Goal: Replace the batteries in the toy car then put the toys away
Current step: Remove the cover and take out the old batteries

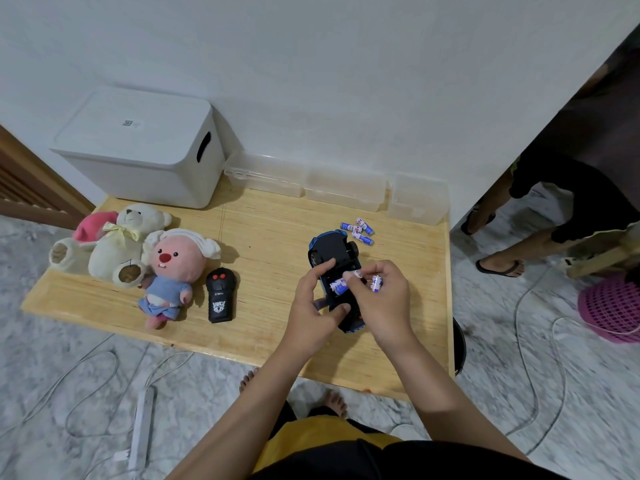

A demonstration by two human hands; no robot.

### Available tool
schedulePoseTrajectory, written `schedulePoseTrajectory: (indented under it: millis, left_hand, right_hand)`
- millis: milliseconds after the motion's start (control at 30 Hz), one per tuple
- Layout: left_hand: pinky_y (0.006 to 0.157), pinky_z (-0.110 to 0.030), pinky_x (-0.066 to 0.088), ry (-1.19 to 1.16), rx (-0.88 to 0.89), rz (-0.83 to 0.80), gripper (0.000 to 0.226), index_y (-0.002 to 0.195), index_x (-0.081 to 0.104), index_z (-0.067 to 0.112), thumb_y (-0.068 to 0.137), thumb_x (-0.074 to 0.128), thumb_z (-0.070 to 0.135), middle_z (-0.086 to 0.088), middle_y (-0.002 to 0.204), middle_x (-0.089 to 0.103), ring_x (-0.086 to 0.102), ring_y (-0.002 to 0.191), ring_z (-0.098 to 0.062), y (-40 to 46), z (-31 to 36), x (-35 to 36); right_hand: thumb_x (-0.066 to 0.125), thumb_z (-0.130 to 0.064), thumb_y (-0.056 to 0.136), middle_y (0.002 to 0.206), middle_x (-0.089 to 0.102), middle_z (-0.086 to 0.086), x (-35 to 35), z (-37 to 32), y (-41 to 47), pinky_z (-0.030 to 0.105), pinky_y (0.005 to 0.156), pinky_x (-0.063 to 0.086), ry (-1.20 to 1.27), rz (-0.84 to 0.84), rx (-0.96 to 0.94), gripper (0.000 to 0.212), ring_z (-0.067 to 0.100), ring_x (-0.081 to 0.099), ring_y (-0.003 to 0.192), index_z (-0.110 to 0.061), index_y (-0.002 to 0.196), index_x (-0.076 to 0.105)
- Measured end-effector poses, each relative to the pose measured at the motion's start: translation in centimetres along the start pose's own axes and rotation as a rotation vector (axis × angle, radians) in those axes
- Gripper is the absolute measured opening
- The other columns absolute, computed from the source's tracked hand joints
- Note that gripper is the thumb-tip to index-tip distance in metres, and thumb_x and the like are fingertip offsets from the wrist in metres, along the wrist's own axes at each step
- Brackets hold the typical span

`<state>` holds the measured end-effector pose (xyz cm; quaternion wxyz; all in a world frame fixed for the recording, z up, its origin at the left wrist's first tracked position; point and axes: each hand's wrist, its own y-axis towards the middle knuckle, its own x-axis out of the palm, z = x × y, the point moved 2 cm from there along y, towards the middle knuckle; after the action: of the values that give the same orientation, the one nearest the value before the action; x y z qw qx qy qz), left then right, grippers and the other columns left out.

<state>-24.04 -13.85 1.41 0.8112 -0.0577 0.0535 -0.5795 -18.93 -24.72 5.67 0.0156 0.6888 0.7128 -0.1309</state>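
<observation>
Toy car (334, 268) lies belly-up on the worktop (263, 244), toward its right side, nose pointing to about eleven o'clock, with the battery bay in its underside open to view. One battery (337, 285) already sits in that bay. The left hand (313, 303) grips the car body from the nine o'clock side, thumb on the near flank and forefinger over the chassis, steadying it. The right hand (381, 299) pinches a battery at the bay's edge with its fingertips and keeps a spare battery (376, 283) tucked in the curled fingers behind.

Judging by this, the battery swap is midway: cells are going in or coming out, and I cannot tell which. The next move calls for seating each cell the right way round against its spring, then closing the cover; no cover can be made out.

At one o'clock of the car, a cluster of loose batteries (357, 230) lies on the wood. At nine o'clock stands the black remote (220, 294), then the pink plush (169, 271) and cream teddy bear (121, 244). Behind them at eleven o'clock is the white lidded bin (145, 147), likely where the toys will go.
</observation>
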Motion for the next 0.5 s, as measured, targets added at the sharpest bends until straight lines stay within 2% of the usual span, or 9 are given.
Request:
schedulePoseTrajectory:
  millis: [67, 133, 200, 267, 333, 400, 500]
  left_hand:
    - [0.092, -0.044, 0.053, -0.003, -0.001, -0.002, 0.072, 0.131, 0.049, 0.034, 0.074, 0.068, -0.007, 0.006, 0.135, 0.048, 0.052, 0.122, -0.017, 0.0, -0.1, 0.0]
    - [0.091, -0.043, 0.053, -0.003, 0.004, -0.006, 0.072, 0.131, 0.049, 0.034, 0.074, 0.067, -0.006, 0.004, 0.135, 0.048, 0.053, 0.121, -0.018, 0.1, -0.1, -0.2]
    - [0.092, -0.039, 0.054, -0.004, 0.002, -0.017, 0.072, 0.132, 0.049, 0.031, 0.075, 0.067, -0.008, 0.003, 0.135, 0.048, 0.051, 0.122, -0.013, 0.1, 0.1, -0.3]
    - [0.091, -0.036, 0.054, 0.005, -0.001, -0.044, 0.072, 0.133, 0.048, 0.03, 0.075, 0.066, -0.009, 0.002, 0.135, 0.048, 0.05, 0.124, -0.011, 0.2, 0.2, -0.4]
    - [0.091, -0.035, 0.054, 0.028, -0.004, -0.073, 0.073, 0.134, 0.047, 0.032, 0.072, 0.065, -0.002, 0.0, 0.135, 0.048, 0.049, 0.124, -0.012, 0.3, 0.3, -0.5]
    - [0.09, -0.035, 0.054, 0.045, -0.013, -0.096, 0.074, 0.135, 0.047, 0.033, 0.069, 0.062, 0.003, -0.003, 0.135, 0.048, 0.049, 0.124, -0.012, 0.4, 0.3, -0.5]
    - [0.084, -0.033, 0.056, 0.027, -0.041, -0.131, 0.074, 0.131, 0.049, 0.039, 0.069, 0.06, 0.0, -0.002, 0.133, 0.049, 0.06, 0.111, -0.02, 0.6, 0.4, -0.6]
  right_hand:
    - [0.069, -0.012, 0.084, 0.077, 0.059, -0.003, -0.3, -0.2, 0.3, 0.02, 0.062, 0.048, 0.168, 0.021, 0.108, 0.012, 0.008, 0.057, 0.068, -0.016, 0.081, 0.058]
    - [0.06, -0.011, 0.089, 0.075, 0.056, 0.005, -0.7, -0.4, 0.7, 0.027, 0.062, 0.051, 0.405, -0.016, 0.334, 0.004, 0.015, 0.057, 0.065, -0.009, 0.086, 0.058]
    - [0.051, -0.01, 0.091, 0.073, 0.051, 0.009, -1.1, -0.5, 1.0, 0.036, 0.063, 0.056, 0.631, -0.076, 0.529, 0.009, 0.019, 0.061, 0.061, -0.003, 0.094, 0.055]
    - [0.046, -0.009, 0.089, 0.069, 0.047, 0.006, -1.7, -0.9, 1.1, 0.037, 0.059, 0.057, 0.728, -0.135, 0.606, 0.009, 0.018, 0.061, 0.055, -0.005, 0.093, 0.052]
    - [0.046, -0.014, 0.089, 0.067, 0.047, 0.003, -1.9, -1.2, 1.1, 0.032, 0.05, 0.054, 0.71, -0.202, 0.618, 0.011, 0.015, 0.057, 0.048, -0.009, 0.083, 0.053]
    - [0.05, -0.025, 0.092, 0.064, 0.048, 0.001, -1.9, -1.3, 1.3, 0.024, 0.041, 0.042, 0.591, -0.272, 0.563, 0.022, 0.012, 0.045, 0.04, -0.012, 0.075, 0.052]
    - [0.062, -0.026, 0.09, 0.061, 0.044, 0.003, -1.8, -1.6, 1.6, 0.02, 0.038, 0.024, 0.266, -0.343, 0.287, 0.027, 0.009, 0.03, 0.034, -0.013, 0.068, 0.053]
